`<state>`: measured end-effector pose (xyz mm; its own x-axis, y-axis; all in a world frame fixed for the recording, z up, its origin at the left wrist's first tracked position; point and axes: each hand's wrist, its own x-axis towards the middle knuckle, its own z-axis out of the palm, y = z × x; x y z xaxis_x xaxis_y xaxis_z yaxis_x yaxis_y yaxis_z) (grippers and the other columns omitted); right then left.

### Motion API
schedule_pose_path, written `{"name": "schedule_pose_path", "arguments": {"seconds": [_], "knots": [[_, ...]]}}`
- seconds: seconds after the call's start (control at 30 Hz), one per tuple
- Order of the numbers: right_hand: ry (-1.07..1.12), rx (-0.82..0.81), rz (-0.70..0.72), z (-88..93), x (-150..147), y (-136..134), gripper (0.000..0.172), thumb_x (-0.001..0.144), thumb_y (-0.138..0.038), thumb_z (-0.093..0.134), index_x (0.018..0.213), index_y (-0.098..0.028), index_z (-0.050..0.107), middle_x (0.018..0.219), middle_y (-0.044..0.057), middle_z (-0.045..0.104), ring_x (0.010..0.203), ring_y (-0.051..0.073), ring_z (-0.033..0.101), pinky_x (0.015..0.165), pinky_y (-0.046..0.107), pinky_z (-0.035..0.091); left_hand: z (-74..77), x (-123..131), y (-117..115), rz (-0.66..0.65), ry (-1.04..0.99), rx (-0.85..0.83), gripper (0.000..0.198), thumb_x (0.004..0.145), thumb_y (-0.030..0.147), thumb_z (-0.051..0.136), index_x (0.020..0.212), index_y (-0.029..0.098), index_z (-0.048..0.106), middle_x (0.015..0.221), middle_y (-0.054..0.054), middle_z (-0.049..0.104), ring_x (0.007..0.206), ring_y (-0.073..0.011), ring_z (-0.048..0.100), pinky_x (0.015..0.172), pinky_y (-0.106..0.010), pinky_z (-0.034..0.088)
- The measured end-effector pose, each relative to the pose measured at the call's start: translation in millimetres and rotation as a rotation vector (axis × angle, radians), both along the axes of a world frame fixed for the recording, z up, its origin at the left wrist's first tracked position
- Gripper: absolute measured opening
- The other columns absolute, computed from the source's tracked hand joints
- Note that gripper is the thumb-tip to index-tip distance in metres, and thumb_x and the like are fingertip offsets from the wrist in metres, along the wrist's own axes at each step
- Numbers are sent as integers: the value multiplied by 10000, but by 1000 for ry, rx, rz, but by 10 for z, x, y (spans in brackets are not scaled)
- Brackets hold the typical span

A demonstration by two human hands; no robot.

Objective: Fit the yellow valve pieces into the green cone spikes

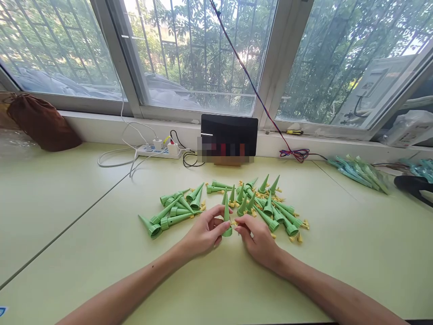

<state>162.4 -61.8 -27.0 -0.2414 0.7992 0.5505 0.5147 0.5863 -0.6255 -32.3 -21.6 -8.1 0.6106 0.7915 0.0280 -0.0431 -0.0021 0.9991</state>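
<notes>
Between the thumb and fingers of my left hand (207, 229) stands a green plastic watering spike (226, 214), point up, its ribbed cap end low. My right hand (259, 237) pinches a small yellow valve (233, 223) at the side of that spike; whether it sits in the spike's hole I cannot tell. Left of my hands lies a loose pile of green spikes (177, 211), mostly on their sides. Behind and to the right are more green spikes (269, 205), some upright, some lying, with yellow valves (297, 238) scattered among them.
A black-screened tablet (230, 135) leans on a stand at the back. White cables run from a power strip (158, 150). Bagged green pieces (363, 174) lie at the right, a brown drawstring bag (43, 122) at the far left. Everything rests on a pale green table (216, 289).
</notes>
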Motion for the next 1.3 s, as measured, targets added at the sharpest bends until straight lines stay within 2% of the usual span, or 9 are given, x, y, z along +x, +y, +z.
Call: {"name": "schedule_pose_path", "arguments": {"seconds": [0.17,0.3,0.37,0.5,0.6,0.7,0.9,1.1,1.3], "knots": [[-66,-25,-6,-2,8,18,292,1032,-286,378,847,-191,582,707,32,621,632,154,548,607,264,446,63,-7,-44,-2,152,223,286,933,406,565,1099,174,554,577,85,327,481,-71,318,459,-204,286],[-76,-47,-2,-16,11,31,343,1039,-297,360,756,-199,526,688,22,596,607,145,512,584,256,415,123,7,-68,19,229,395,218,921,368,567,1013,171,581,590,75,303,557,-93,294,527,-224,272],[-61,-67,-8,-8,5,30,341,1038,-296,370,747,-201,521,684,16,585,607,144,503,587,255,413,102,11,-57,26,220,355,241,925,384,566,1040,173,575,586,79,304,543,-91,304,520,-222,277],[-18,-99,-24,33,-15,16,235,1023,-277,420,872,-199,583,732,14,605,633,145,522,624,256,438,44,18,-21,3,117,104,364,931,457,566,1165,180,530,593,76,391,451,-66,328,434,-206,287],[-3,-86,-26,51,-27,7,137,999,-262,486,990,-192,604,802,29,645,667,151,563,659,264,472,75,32,-15,7,20,-33,433,898,478,617,1193,176,522,748,16,545,453,-48,360,412,-204,351],[2,-55,-28,46,-30,2,132,988,-257,515,1048,-187,609,885,59,678,723,167,608,694,282,507,140,47,-26,46,-33,-102,457,843,478,690,1152,169,556,897,-25,591,462,-28,373,411,-203,394],[3,21,-34,-15,-17,4,238,997,-248,509,1217,-204,588,1045,97,711,805,188,666,756,320,557,151,46,-25,40,-73,-151,428,835,452,713,1115,152,589,912,-32,606,446,-9,362,425,-197,407],[-53,139,-2,-52,-7,30,217,1008,-205,483,1179,-187,615,933,90,727,802,196,689,717,305,564,129,43,-23,8,-47,-124,425,843,470,700,1094,147,587,913,-32,597,460,-11,377,418,-184,402],[-62,177,40,-44,-7,22,229,1000,-157,480,1193,-184,599,968,96,731,823,196,702,699,287,562,141,54,-38,-2,-25,-103,412,852,482,683,1072,158,554,890,-19,571,490,-27,388,407,-176,405]]}}
